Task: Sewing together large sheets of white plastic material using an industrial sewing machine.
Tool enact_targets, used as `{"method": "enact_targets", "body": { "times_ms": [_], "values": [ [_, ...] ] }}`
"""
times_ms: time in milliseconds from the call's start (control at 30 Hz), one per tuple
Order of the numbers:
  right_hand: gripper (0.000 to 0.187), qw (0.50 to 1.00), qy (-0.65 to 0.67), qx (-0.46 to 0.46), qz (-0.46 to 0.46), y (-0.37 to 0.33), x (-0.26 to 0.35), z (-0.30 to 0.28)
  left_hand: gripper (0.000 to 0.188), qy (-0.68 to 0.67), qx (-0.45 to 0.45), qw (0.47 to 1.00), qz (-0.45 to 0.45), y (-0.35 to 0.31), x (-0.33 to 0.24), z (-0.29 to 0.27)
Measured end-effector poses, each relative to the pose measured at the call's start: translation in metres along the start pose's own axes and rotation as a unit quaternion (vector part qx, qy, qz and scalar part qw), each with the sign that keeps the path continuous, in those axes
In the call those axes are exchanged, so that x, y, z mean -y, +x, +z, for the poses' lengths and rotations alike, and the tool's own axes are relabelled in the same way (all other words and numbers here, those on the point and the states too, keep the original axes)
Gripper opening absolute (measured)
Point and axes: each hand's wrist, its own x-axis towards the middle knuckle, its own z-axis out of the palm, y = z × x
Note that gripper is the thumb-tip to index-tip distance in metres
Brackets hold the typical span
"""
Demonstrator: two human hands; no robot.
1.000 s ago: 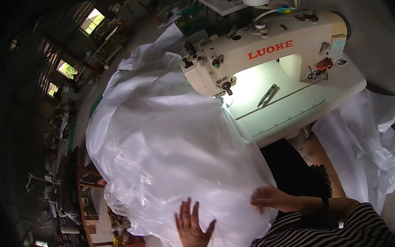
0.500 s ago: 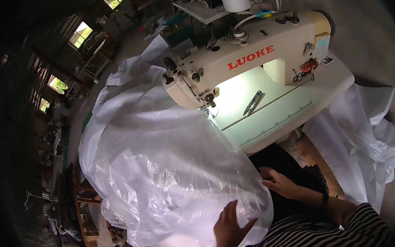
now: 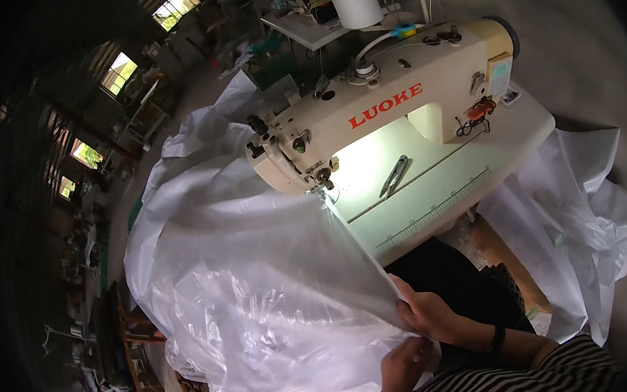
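Note:
A large translucent white plastic sheet [image 3: 261, 274] spreads left of and below the sewing machine [image 3: 386, 94], its edge running taut from under the needle area toward me. My right hand [image 3: 427, 312] grips that edge, thumb and fingers closed over it. Just below, my left hand [image 3: 406, 365] is closed at the sheet's near edge, the fingers partly hidden by a fold. On the lit machine bed lies a pair of thread snips [image 3: 394, 177], which neither hand touches.
A cone of white thread [image 3: 356, 4] stands behind the machine. More white sheeting [image 3: 580, 212] hangs at the right, beside a tan board-like piece [image 3: 511, 269]. A wooden frame [image 3: 136, 350] stands at the lower left. A ruler strip [image 3: 432, 209] runs along the bed's front.
My right hand has taken hold of the sheet's edge, which is now pulled straighter. My left hand has moved right and closed, where its fingers were spread before. The view has shifted slightly.

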Motion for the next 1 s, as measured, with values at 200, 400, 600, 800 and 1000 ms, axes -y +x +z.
{"method": "enact_targets", "body": {
  "times_ms": [200, 400, 600, 800, 1000],
  "values": [
    [0.056, 0.985, 0.169, 0.015, 0.015, -0.006, 0.000, -0.006, 0.022, 0.134, -0.174, 0.974, -0.046, 0.018, -0.003, -0.018],
    [0.048, 0.983, 0.173, -0.031, -0.058, -0.009, -0.015, -0.007, 0.012, 0.101, -0.081, 0.990, -0.048, 0.011, 0.000, -0.015],
    [0.057, 0.992, 0.124, 0.020, 0.018, -0.013, 0.010, -0.015, 0.008, 0.057, -0.031, 0.998, 0.021, 0.013, -0.029, -0.005],
    [0.077, 0.960, -0.277, 0.004, -0.044, -0.017, 0.005, 0.005, 0.010, 0.045, -0.047, 0.996, -0.053, 0.016, -0.030, -0.045],
    [0.077, 0.946, -0.301, 0.054, -0.104, 0.001, 0.030, 0.020, 0.064, 0.331, -0.180, 0.917, -0.128, 0.059, 0.042, -0.140]
  ]
}}
